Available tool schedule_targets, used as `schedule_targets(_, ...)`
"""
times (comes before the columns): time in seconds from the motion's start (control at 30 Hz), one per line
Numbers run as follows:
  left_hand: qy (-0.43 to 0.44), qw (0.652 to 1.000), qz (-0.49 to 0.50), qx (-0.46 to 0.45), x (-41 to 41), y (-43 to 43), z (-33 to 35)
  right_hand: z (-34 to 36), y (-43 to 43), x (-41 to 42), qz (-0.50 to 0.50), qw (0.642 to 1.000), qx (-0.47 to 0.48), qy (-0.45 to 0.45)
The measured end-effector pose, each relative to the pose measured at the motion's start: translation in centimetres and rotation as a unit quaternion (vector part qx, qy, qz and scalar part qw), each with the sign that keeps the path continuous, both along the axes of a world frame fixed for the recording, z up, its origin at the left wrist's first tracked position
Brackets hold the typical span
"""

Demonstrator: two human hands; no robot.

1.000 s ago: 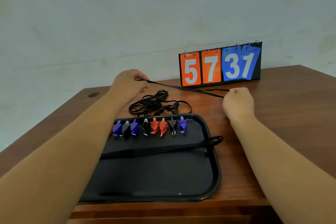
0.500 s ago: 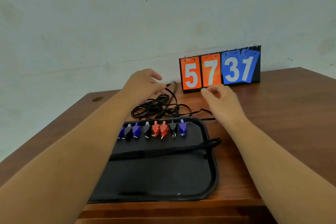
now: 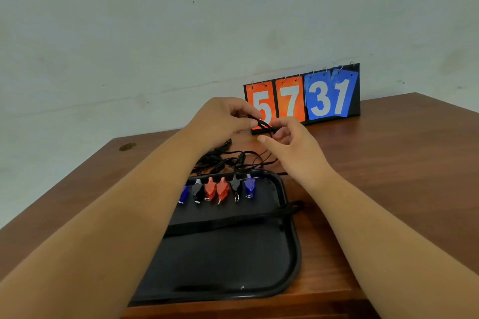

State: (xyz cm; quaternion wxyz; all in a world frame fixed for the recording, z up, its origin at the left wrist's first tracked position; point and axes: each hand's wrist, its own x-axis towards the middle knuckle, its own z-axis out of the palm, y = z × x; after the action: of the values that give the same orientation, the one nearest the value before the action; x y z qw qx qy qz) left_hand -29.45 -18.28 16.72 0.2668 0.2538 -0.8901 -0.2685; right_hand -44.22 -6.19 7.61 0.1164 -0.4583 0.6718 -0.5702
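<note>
A thin black cord [image 3: 263, 123] runs between my two hands, raised over the table's far middle. My left hand [image 3: 223, 118] pinches its one end. My right hand [image 3: 287, 144] pinches the cord close by, fingers curled round it. Below them a tangled heap of black cords [image 3: 228, 160] lies on the wooden table [image 3: 388, 176]. A black tray [image 3: 293, 259] lies near the front edge. It holds a row of blue, black and red whistles [image 3: 220, 189] along its far side; my left forearm hides the row's left end. A folded black cord [image 3: 233, 220] lies across the tray's middle.
A flip scoreboard [image 3: 303, 97] reading 57 in orange and 31 in blue stands at the back of the table against the pale wall. A small round brass mark [image 3: 127, 146] sits at the far left corner.
My hands held the cord stretched wide apart a second ago. They have come together in front of the scoreboard, so the cord now loops between them.
</note>
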Motion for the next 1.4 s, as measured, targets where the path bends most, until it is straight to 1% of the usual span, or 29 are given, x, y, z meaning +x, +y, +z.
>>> schedule_targets(0.07,0.003,1.000,-0.016,-0.001,-0.2,0.2,0.3,0.2,0.2,0.1,-0.015,1.000,-0.008,0.007)
schedule_targets(0.2,0.011,0.999,-0.031,-0.007,-0.2,0.8,1.0,0.4,0.6,0.6,0.022,1.000,-0.004,0.019)
schedule_targets(0.43,0.023,0.999,-0.025,-0.030,1.3,1.4,2.4,2.2,1.5,2.3,0.056,0.998,-0.007,-0.035)
schedule_targets(0.63,0.064,0.998,-0.027,-0.003,4.3,2.0,5.2,6.3,2.2,4.2,0.068,0.997,-0.023,-0.039)
schedule_targets(0.8,0.104,0.994,-0.028,0.008,6.7,2.6,7.9,10.0,2.7,5.1,0.092,0.988,-0.072,-0.100)
schedule_targets(0.97,0.145,0.988,-0.048,0.032,8.6,3.5,10.4,13.5,3.8,5.9,0.132,0.982,-0.082,-0.111)
schedule_targets(1.07,0.156,0.986,-0.047,0.032,9.5,4.2,11.8,15.1,4.9,6.9,0.135,0.983,-0.083,-0.094)
schedule_targets(1.2,0.201,0.977,-0.058,0.037,10.7,5.5,13.2,16.6,6.2,8.0,0.122,0.991,-0.060,-0.008)
schedule_targets(1.33,0.236,0.968,-0.062,0.059,11.5,5.9,14.0,17.8,7.0,8.9,0.149,0.987,-0.065,-0.007)
schedule_targets(1.4,0.247,0.965,-0.061,0.064,11.8,5.9,14.4,18.5,7.4,9.5,0.163,0.985,-0.051,-0.009)
